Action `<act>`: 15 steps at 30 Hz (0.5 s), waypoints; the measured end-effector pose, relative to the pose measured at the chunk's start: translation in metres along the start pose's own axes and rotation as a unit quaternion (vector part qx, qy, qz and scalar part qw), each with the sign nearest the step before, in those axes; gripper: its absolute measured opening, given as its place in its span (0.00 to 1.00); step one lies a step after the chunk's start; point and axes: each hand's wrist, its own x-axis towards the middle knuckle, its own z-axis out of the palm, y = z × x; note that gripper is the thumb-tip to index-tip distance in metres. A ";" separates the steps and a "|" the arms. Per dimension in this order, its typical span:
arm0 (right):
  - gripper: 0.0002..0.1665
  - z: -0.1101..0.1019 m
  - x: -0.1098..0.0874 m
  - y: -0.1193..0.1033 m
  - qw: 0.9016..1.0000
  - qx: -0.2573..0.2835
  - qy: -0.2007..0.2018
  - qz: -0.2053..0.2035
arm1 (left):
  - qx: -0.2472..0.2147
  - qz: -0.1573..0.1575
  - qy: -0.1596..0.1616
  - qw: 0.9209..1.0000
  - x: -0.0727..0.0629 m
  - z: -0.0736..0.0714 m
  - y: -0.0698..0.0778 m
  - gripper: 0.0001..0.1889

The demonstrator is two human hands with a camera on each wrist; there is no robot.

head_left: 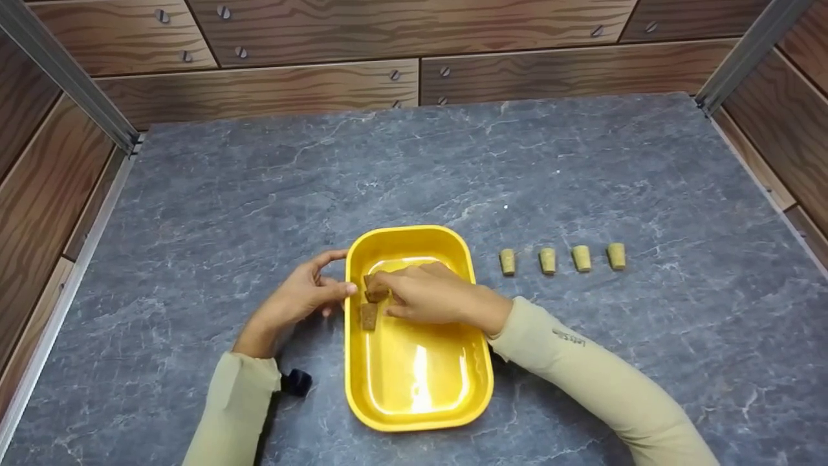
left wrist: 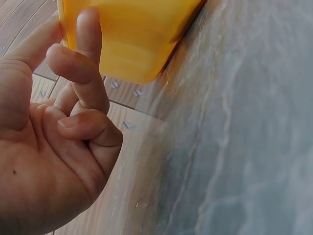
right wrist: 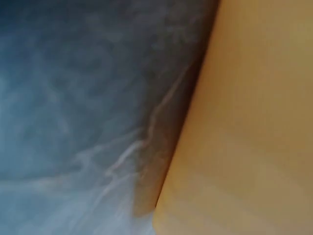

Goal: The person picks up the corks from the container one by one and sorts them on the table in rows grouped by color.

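Note:
A yellow plastic tub [head_left: 420,424] stands on the table in the head view. My left hand [head_left: 304,294] holds its left wall, thumb on the rim and index finger outside; the left wrist view shows the other fingers of that hand [left wrist: 73,122] partly curled beside the tub [left wrist: 132,44]. Inside the tub, my right hand [head_left: 430,294] reaches down by the left wall, its fingertips pinching a brown cork stopper [head_left: 374,294] that they partly hide. Another brown cork stopper [head_left: 369,317] lies just nearer along that wall. The right wrist view has only the tub's outer side [right wrist: 244,122] and the tabletop.
Several paler tapered corks, among them one at the near end [head_left: 508,262] and one at the far end [head_left: 616,256], lie in a row right of the tub. Wood-patterned panels [head_left: 323,32] border the grey marbled table [head_left: 259,181] at the back and sides.

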 end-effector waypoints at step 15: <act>0.23 0.005 0.003 0.001 0.999 -0.007 -0.028 -0.019 | -0.001 0.000 -0.010 1.000 0.000 -0.001 0.000 0.39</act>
